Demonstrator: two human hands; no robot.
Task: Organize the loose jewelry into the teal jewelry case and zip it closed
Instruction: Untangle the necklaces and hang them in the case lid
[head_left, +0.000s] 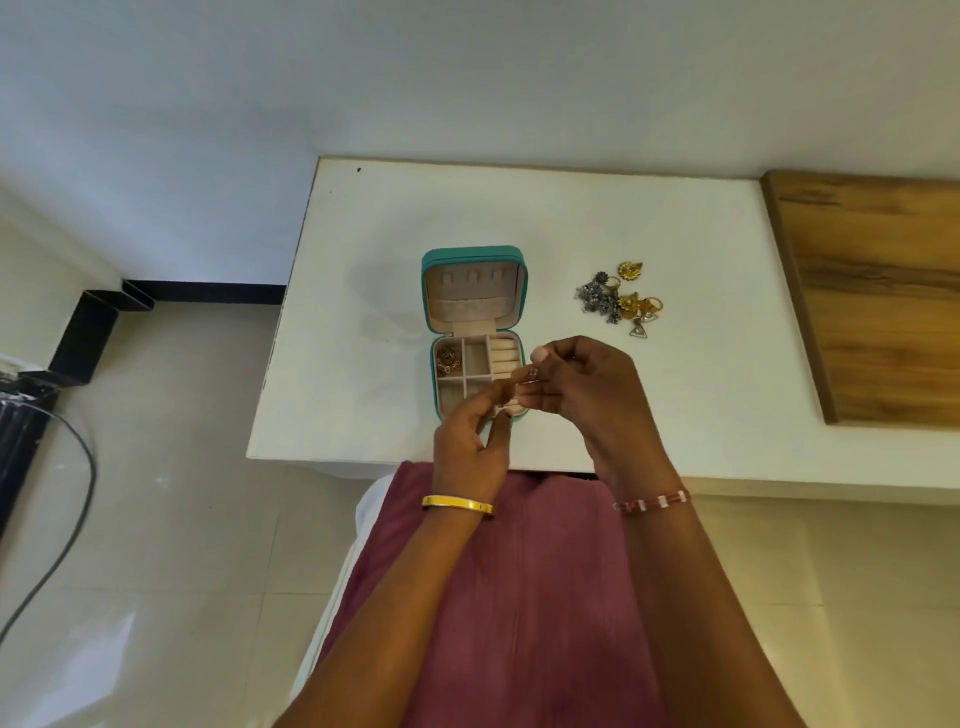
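While the case (475, 332) lies open on the white desk (675, 395), lid tipped back, most of the sorting is judged still to do. Done so far: one gold piece (448, 360) sits in the far-left compartment of the tray. The other small compartments look bare; the ring rolls at far right carry nothing I can make out. Left: a pile of loose jewelry (621, 304), gold and dark silver pieces mixed, on the desk to the right of the case and apart from it. Zip not yet run; lid must come down first.

Grip, both hands, held together over the near-right corner of the tray:
- Right hand (592, 395): thumb and fingertips pinched on a small clear-stone item (533, 372). Kind uncertain, likely a stud or ring; too small to tell.
- Left hand (475, 441): fingers curled, tips meeting the same item from the left. Whether it truly holds or only steadies it, cannot tell.

Item is above the case, not yet in a compartment.
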